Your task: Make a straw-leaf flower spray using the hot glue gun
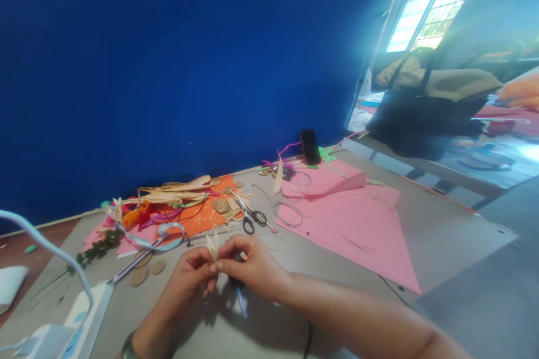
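My left hand (194,274) and my right hand (251,268) meet at the front middle of the table. Between their fingertips is a small pale husk piece (212,247), its pointed tips standing up. Both hands are closed in a pinch on it. Under my right hand lies a dark tool with a translucent stick (241,303) poking out; most of it is hidden. Just beyond my hands rest scissors (254,219) with black handles. Long dried husk strips (181,192) lie behind my left hand, partly over an orange sheet (193,224).
Pink sheets (345,224) cover the right side, with a phone (310,147) upright behind them. At left are brown discs (140,275), a utility knife (138,259), a leafy sprig (99,248), and a power strip (90,314) with a white cable (50,241). A blue partition (181,78) stands behind.
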`<state>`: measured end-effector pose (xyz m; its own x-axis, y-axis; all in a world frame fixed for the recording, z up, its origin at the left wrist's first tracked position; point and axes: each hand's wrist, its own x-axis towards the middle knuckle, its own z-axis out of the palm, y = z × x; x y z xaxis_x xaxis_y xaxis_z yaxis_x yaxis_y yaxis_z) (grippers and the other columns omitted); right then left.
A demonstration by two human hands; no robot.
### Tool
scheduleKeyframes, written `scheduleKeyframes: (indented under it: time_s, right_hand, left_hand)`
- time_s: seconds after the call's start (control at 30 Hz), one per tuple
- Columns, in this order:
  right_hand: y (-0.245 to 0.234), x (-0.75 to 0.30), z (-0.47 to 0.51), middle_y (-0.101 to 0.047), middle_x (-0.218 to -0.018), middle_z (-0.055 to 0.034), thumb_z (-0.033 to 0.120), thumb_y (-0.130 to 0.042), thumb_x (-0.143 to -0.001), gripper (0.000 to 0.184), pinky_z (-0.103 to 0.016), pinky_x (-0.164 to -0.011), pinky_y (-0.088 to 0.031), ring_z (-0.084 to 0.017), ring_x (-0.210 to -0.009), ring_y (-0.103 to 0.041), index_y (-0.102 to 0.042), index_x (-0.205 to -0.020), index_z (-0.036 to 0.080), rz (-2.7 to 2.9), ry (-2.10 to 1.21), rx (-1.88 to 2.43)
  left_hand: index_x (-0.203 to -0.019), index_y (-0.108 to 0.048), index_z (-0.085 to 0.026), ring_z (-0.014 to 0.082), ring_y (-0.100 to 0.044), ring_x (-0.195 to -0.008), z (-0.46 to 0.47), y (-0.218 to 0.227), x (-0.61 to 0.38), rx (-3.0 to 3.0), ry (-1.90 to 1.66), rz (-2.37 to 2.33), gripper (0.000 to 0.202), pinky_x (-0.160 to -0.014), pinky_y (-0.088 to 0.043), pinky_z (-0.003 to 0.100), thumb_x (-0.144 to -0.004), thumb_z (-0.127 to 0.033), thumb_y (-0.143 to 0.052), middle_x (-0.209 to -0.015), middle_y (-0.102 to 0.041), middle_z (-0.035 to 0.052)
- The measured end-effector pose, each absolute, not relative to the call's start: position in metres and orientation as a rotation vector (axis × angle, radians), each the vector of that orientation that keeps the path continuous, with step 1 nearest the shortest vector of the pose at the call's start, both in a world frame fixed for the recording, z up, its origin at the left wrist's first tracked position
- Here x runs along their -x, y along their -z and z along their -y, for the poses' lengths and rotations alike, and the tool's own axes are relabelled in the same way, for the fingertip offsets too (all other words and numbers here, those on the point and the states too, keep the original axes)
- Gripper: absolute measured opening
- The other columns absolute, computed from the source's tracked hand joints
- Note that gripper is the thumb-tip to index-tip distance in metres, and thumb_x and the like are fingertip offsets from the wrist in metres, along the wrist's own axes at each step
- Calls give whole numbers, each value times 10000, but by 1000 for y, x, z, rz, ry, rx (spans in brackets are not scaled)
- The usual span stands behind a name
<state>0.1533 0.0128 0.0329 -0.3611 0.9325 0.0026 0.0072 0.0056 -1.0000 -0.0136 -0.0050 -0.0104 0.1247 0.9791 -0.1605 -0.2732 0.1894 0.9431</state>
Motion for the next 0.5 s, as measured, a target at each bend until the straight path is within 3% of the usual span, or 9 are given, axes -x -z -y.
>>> scheduleKeyframes:
  time_s: [0.5]
  right_hand:
    - [-24,-150,-13,-650,-626,13,237,-770,-635,102,-230,-590,-468,-126,-625,-581,-714,-666,158,1402,-1490,962]
  left_hand:
    - [-563,-577,-159,62,-416,-340,5,12,14,-926,-1106,-993,344,-374,-313,179,-623,-372,-841,-407,-512,-54]
